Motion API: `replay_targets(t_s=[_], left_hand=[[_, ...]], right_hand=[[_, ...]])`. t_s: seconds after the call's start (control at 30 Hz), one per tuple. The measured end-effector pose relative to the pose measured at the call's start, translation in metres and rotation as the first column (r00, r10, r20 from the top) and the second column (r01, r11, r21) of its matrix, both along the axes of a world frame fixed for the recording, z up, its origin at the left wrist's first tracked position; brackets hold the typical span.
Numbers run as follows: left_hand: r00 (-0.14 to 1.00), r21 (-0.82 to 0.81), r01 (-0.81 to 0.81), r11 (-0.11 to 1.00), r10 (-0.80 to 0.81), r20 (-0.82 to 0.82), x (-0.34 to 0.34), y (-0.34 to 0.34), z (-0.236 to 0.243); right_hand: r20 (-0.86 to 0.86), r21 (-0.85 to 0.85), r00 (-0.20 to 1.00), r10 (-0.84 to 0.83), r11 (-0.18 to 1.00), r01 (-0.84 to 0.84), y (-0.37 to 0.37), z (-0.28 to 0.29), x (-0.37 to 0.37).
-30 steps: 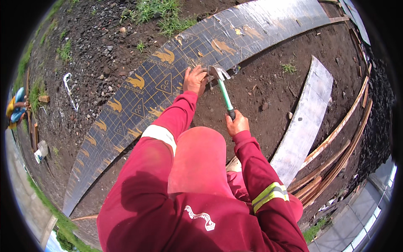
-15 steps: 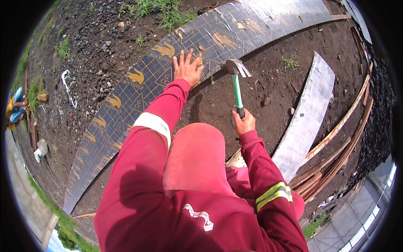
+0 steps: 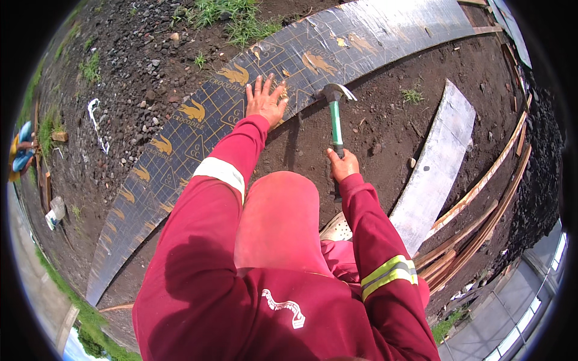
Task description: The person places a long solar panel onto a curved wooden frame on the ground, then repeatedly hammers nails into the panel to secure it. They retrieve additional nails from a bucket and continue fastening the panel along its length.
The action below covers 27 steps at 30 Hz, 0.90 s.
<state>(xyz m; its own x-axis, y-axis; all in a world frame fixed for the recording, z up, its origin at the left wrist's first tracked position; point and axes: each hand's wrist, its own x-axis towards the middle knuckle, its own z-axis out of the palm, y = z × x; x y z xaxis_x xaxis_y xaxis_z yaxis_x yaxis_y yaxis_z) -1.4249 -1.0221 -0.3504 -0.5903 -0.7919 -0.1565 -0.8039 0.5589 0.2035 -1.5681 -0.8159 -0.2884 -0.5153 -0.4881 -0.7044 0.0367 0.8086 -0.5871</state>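
My left hand lies with fingers spread on a long, dark, gold-printed board, which stretches from lower left to upper right over the soil. My right hand is closed around the black grip of a claw hammer with a green shaft. The hammer's metal head is at the board's near edge, right of my left hand; whether it touches cannot be told. A short pale board lies to the right of my right hand. My red-clad knee and a beige shoe show below the hammer.
Bent wooden strips lie at the right, with a pale sheet at the upper right. Loose gravel and grass border the board. At the far left are a white bag and another person in blue and yellow.
My left hand has moved up and left from beside the hammer head and spread its fingers. My right hand and the hammer have shifted slightly up and right.
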Motion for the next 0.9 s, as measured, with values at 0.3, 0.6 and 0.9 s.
replay_targets(t_s=[0.3,0.6,0.9], left_hand=[[0.989,0.18,0.055,0.982,-0.078,0.125,0.002,-0.013,0.024],[0.967,0.547,-0.028,0.837,-0.116,0.228,-0.012,-0.037,0.05],[0.877,0.474,0.025,0.88,-0.247,0.413,-0.019,-0.038,0.02]], right_hand=[[-0.199,-0.029,0.978,0.07,0.997,-0.078,0.023,0.005,0.002],[-0.448,-0.263,0.864,0.228,0.891,-0.371,0.012,0.033,0.006],[-0.312,-0.043,0.904,0.292,0.946,-0.32,0.014,0.02,-0.003]])
